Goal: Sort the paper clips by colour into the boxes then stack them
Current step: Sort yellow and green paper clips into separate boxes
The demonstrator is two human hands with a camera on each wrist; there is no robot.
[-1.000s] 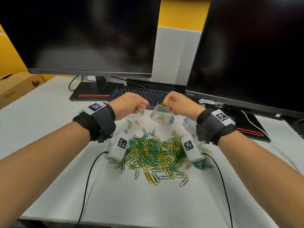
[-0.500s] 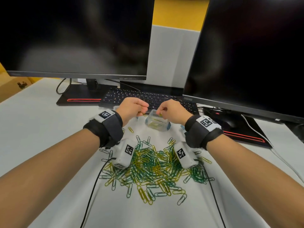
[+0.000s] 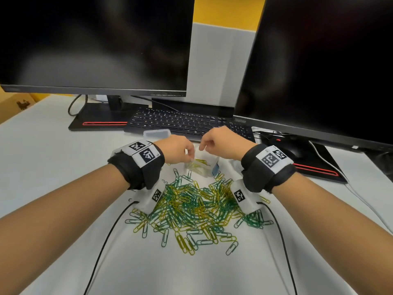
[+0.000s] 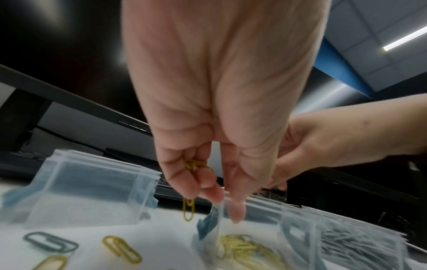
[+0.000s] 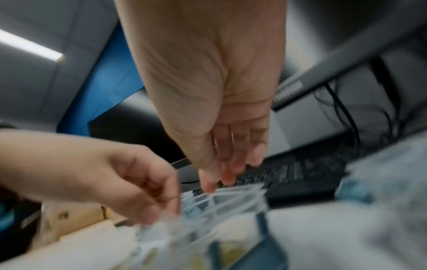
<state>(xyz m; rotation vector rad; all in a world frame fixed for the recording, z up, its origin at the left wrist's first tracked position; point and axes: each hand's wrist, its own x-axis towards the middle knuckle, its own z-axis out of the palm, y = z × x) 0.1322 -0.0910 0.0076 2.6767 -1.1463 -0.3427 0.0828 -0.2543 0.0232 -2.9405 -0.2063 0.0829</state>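
Paper clips (image 3: 191, 207), yellow and green, lie heaped at centre frame as the left hand (image 3: 177, 151), clutching yellow ones, pinches the clear box (image 3: 202, 167) above, right hand (image 3: 221, 143) loose; a tug might tip it.

monitors (image 3: 95, 45): 2 | keyboard (image 3: 187, 122): 1 | clear boxes (image 3: 202, 167): maybe 3 | hands (image 3: 178, 150): 2
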